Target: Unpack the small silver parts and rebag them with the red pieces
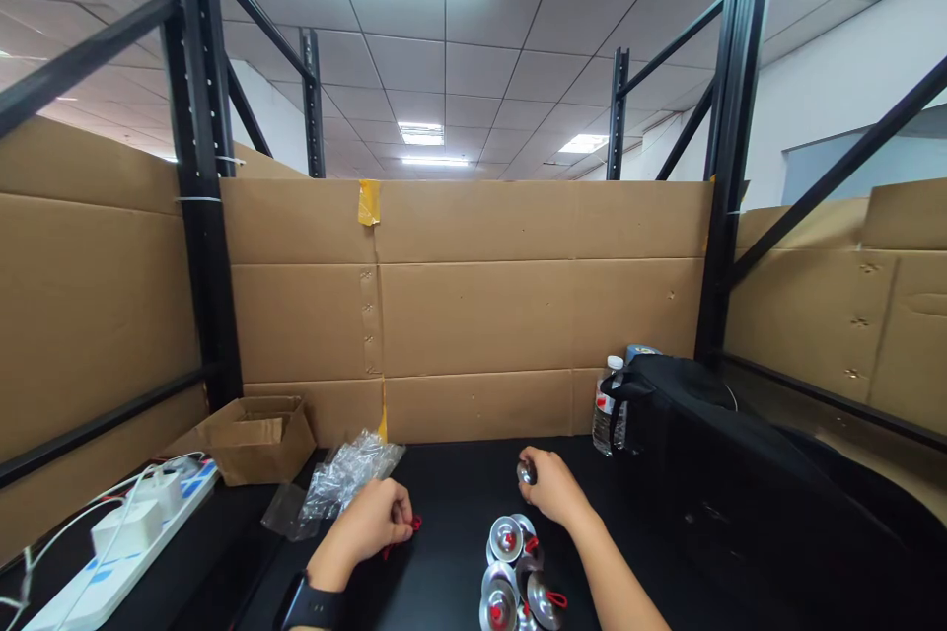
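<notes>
My left hand (381, 518) is closed in a pinch low over the black tabletop. A bit of red cord (416, 523) pokes out at its fingertips. My right hand (553, 485), farther to the right, has its fingers curled round a small shiny silver cymbal (527, 471), partly hidden by the fingers. Between my forearms, near the bottom edge, lie several silver finger cymbals (506, 538) in a heap, domed in the middle, with red cord loops. A black band circles my left wrist.
Crumpled clear plastic bags (355, 473) lie beyond my left hand, beside an open cardboard box (258, 439). A white power strip (125, 552) with plugs and cables runs along the left. A water bottle (610, 404) and a large black bag (710, 503) stand right. Cardboard walls (473, 315) enclose the table.
</notes>
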`<state>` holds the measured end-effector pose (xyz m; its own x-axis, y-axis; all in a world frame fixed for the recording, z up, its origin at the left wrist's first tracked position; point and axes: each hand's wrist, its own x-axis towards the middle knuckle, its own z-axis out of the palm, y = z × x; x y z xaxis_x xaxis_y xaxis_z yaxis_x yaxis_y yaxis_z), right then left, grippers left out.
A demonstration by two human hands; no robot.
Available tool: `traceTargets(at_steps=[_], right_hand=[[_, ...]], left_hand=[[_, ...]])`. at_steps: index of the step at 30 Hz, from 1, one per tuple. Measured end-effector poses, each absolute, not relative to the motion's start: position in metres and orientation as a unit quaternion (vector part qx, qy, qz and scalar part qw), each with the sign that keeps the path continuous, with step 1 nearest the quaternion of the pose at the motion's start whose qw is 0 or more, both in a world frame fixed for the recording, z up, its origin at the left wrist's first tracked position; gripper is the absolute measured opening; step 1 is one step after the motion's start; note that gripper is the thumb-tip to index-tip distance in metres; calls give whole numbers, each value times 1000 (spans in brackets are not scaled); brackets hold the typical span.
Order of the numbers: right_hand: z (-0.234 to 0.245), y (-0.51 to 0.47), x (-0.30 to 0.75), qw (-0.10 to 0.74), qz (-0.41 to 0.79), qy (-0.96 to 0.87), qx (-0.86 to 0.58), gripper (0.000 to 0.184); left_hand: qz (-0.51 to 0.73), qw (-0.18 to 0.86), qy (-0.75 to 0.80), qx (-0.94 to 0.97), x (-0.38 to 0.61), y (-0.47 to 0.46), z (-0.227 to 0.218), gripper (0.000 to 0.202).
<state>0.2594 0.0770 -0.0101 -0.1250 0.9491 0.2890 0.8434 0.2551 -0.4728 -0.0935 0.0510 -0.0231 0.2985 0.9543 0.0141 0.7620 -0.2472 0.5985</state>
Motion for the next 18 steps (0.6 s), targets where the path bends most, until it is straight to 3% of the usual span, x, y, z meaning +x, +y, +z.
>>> traceTargets(at_steps=[4, 10, 18], right_hand=[[-20, 87, 274, 251, 122, -733, -621, 36], [-26, 87, 272, 227, 128, -743, -616, 33], [-23, 86, 277, 229, 131, -760, -593, 30]], left_hand=[[158, 269, 556, 770, -91, 50, -26, 18], [220, 152, 532, 804, -61, 35, -5, 12], [231, 245, 367, 867, 5, 4, -7, 34]])
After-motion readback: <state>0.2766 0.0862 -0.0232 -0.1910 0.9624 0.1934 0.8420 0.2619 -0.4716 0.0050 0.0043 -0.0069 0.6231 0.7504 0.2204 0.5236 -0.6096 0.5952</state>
